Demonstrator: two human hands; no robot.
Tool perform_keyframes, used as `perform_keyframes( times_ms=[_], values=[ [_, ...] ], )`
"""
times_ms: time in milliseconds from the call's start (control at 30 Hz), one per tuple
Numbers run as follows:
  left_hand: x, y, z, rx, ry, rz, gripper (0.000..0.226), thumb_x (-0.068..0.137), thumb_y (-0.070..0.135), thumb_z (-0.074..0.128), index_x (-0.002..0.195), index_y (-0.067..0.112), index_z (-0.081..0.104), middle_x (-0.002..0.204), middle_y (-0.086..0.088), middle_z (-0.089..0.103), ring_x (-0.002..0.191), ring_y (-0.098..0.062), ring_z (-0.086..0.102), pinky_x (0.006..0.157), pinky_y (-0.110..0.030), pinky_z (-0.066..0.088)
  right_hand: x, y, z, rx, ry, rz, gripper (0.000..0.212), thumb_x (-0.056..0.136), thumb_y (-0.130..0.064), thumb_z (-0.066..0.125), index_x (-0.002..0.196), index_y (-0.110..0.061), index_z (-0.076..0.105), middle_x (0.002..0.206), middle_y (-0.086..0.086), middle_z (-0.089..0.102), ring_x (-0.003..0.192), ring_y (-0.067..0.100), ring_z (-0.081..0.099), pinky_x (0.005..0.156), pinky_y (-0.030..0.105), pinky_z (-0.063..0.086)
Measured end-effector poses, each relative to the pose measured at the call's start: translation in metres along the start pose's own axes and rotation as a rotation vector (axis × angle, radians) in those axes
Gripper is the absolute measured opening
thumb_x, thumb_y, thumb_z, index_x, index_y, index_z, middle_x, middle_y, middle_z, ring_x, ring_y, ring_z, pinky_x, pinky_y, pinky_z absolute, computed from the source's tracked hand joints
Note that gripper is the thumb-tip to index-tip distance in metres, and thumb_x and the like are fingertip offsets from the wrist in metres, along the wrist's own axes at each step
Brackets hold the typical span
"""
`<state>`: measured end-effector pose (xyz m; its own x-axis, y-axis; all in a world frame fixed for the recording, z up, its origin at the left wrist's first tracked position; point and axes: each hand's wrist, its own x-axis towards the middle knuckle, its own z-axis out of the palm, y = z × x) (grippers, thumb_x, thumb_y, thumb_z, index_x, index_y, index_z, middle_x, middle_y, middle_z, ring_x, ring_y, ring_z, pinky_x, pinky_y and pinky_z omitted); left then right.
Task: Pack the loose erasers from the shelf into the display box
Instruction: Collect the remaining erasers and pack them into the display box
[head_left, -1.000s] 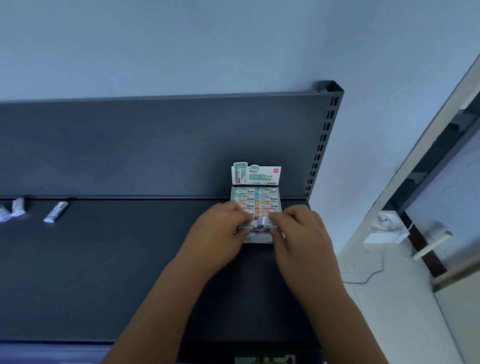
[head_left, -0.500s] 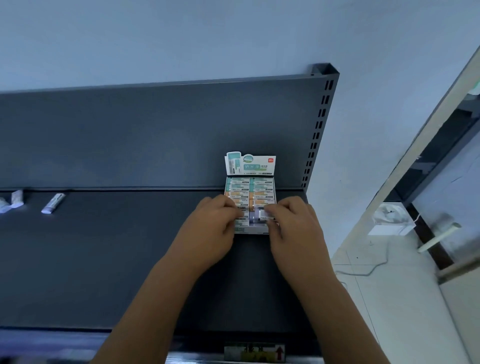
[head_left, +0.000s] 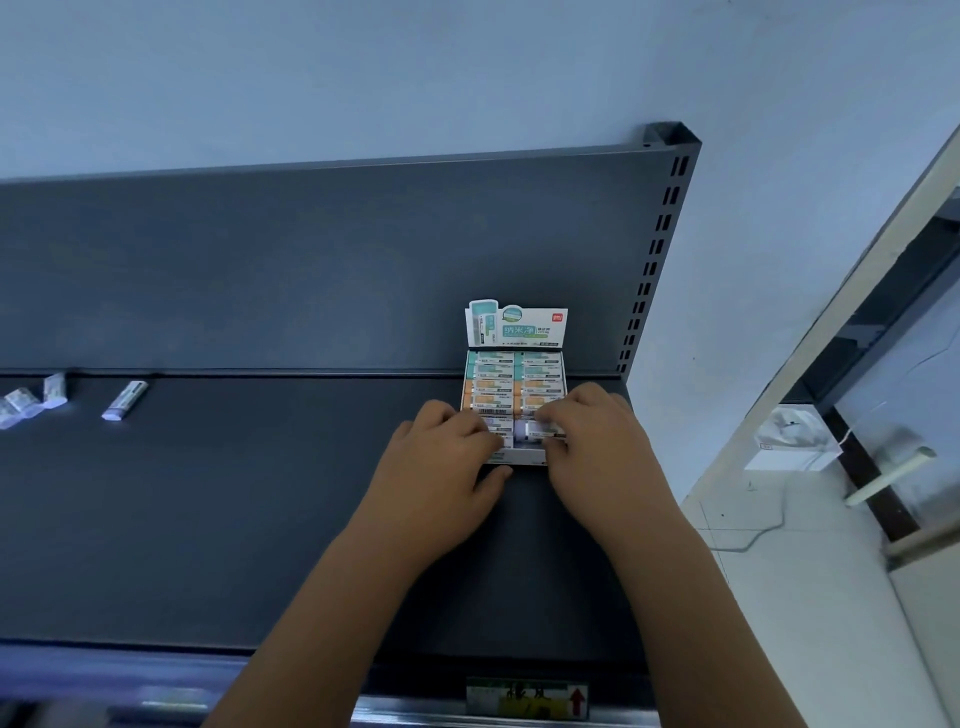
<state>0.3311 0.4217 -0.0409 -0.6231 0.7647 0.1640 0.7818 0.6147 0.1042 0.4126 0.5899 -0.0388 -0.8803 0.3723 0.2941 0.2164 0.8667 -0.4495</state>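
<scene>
Two columns of erasers (head_left: 511, 384) in display box (head_left: 514, 457), both hands over its front rows

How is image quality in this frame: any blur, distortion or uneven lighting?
Head view: wide-angle bending curves the shelf back edge and door frame; the near shelf lip at lower left is smeared; light is dim and bluish; the display box print is sharp, while the loose erasers at far left look soft.

Left hand (head_left: 441, 457): palm down, fingers curled, thumb stretched toward the right | Right hand (head_left: 592, 447): palm down, fingers bent inward, fingertips near those of the left hand | Both bare forearms reach forward from the lower edge, angled toward each other, hands side by side
</scene>
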Motion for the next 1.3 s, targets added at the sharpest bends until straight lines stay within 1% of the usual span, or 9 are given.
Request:
perform_keyframes(
  times_ms=[233,367,433,533,700,867,933,1100,1300],
  values=[
    [0.004,-0.002,0.0,0.035,-0.005,-0.031,0.037,0.091,0.052,0.055,0.118,0.029,0.066,0.116,0.012,0.06,0.114,-0.017,0.044,0.088,-0.035,0.045,0.0,0.0,0.004,-0.064,-0.033,0.022,0.034,0.085,-0.003,0.059,0.111,-0.019,0.075,0.104,0.003,0.065,0.097,0.025,0.051,0.078,0.036,0.05],
    [0.003,-0.001,0.003,-0.028,-0.006,-0.009,0.045,0.09,0.05,0.056,0.133,0.034,0.058,0.12,0.012,0.057,0.117,-0.018,0.042,0.092,-0.038,0.047,-0.006,0.003,0.008,-0.044,0.036,0.004,0.03,0.083,-0.005,0.061,0.103,-0.021,0.077,0.097,0.003,0.067,0.089,0.027,0.054,0.07,0.039,0.053],
    [0.005,0.0,0.004,-0.058,-0.013,0.003,0.048,0.091,0.051,0.055,0.136,0.037,0.055,0.121,0.013,0.054,0.119,-0.017,0.039,0.094,-0.038,0.046,-0.007,0.004,0.009,-0.043,0.042,-0.001,0.026,0.086,-0.011,0.06,0.102,-0.022,0.077,0.096,0.001,0.066,0.089,0.026,0.053,0.07,0.04,0.053],
    [0.008,0.0,0.007,-0.083,-0.027,0.023,0.046,0.09,0.054,0.049,0.131,0.037,0.06,0.123,0.013,0.053,0.12,-0.017,0.037,0.097,-0.04,0.045,-0.008,0.004,0.01,-0.077,0.033,-0.004,0.023,0.088,-0.017,0.06,0.101,-0.022,0.078,0.096,0.0,0.065,0.091,0.024,0.052,0.072,0.04,0.053],
    [0.01,0.003,0.013,-0.114,0.012,0.017,0.052,0.084,0.058,0.035,0.12,0.034,0.065,0.123,0.013,0.053,0.118,-0.016,0.038,0.093,-0.041,0.049,-0.012,0.003,0.013,-0.084,0.05,0.003,0.018,0.089,-0.023,0.062,0.096,-0.021,0.078,0.093,-0.003,0.061,0.089,0.019,0.05,0.071,0.037,0.053],
    [0.009,0.002,0.019,-0.133,0.113,-0.018,0.036,0.086,0.046,0.052,0.117,0.033,0.067,0.125,0.012,0.055,0.118,-0.017,0.043,0.088,-0.039,0.049,-0.014,0.003,0.018,-0.074,0.065,0.029,0.016,0.089,-0.029,0.063,0.092,-0.022,0.078,0.109,-0.003,0.06,0.096,0.018,0.052,0.073,0.037,0.053],
    [0.008,0.0,0.018,-0.152,0.157,-0.038,0.039,0.086,0.044,0.056,0.122,0.031,0.065,0.125,0.013,0.056,0.118,-0.016,0.045,0.089,-0.039,0.049,-0.014,0.0,0.017,-0.068,0.073,0.029,0.019,0.09,-0.032,0.062,0.099,-0.024,0.076,0.118,-0.004,0.06,0.103,0.017,0.053,0.078,0.036,0.054],
    [0.019,-0.008,-0.001,-0.124,0.167,-0.133,0.053,0.087,0.056,0.045,0.131,0.029,0.059,0.131,0.011,0.058,0.119,-0.017,0.048,0.094,-0.041,0.048,-0.013,-0.011,0.012,0.119,0.13,0.027,0.038,0.093,-0.038,0.055,0.126,-0.022,0.061,0.128,-0.005,0.058,0.118,0.013,0.051,0.097,0.029,0.049],
    [0.006,-0.015,-0.011,-0.185,0.244,-0.265,0.052,0.09,0.057,0.043,0.133,0.031,0.056,0.133,0.01,0.057,0.122,-0.02,0.048,0.097,-0.045,0.048,-0.008,-0.031,0.016,0.244,0.084,-0.025,0.041,0.099,-0.045,0.05,0.133,-0.023,0.055,0.132,-0.008,0.056,0.122,0.008,0.049,0.1,0.028,0.047]
  ],
)
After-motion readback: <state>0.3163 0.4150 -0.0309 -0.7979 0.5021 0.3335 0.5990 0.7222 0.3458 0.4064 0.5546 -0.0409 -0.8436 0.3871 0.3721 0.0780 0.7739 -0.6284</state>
